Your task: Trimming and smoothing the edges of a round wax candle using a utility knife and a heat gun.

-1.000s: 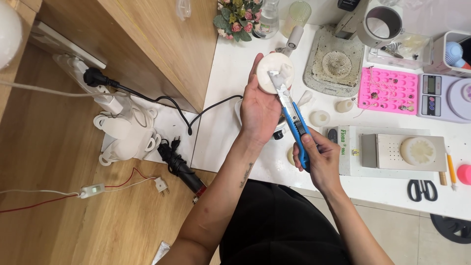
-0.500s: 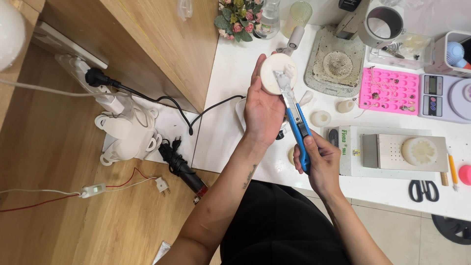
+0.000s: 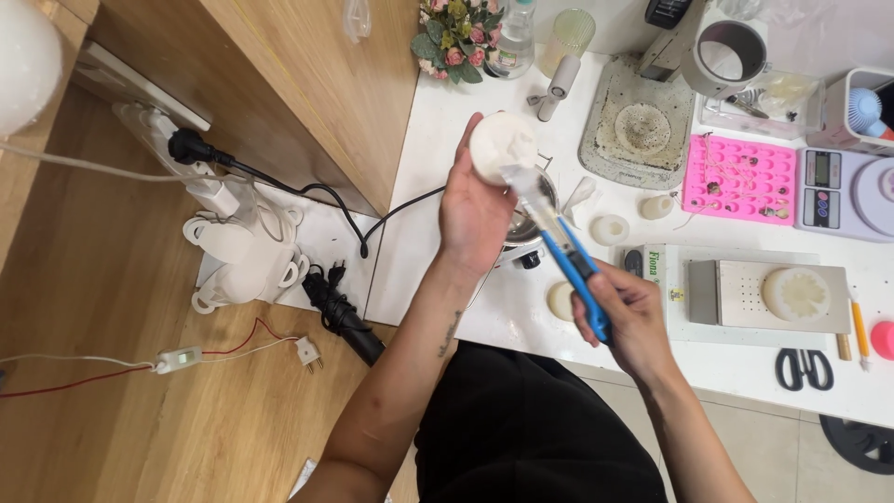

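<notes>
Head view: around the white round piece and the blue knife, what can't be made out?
- Blade tip of the blue utility knife: too thin and pale against the white round piece.
- Metal pot: mostly hidden behind left hand and knife.
- Knife handle end: wrapped by right hand.
- Black disc: cut off at the right edge.

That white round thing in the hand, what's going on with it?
A person holds the white round piece up in the left hand and presses the blade of a blue utility knife, held in the right hand, against it. This happens above a white table with a pink mould, scale and scissors.
</notes>
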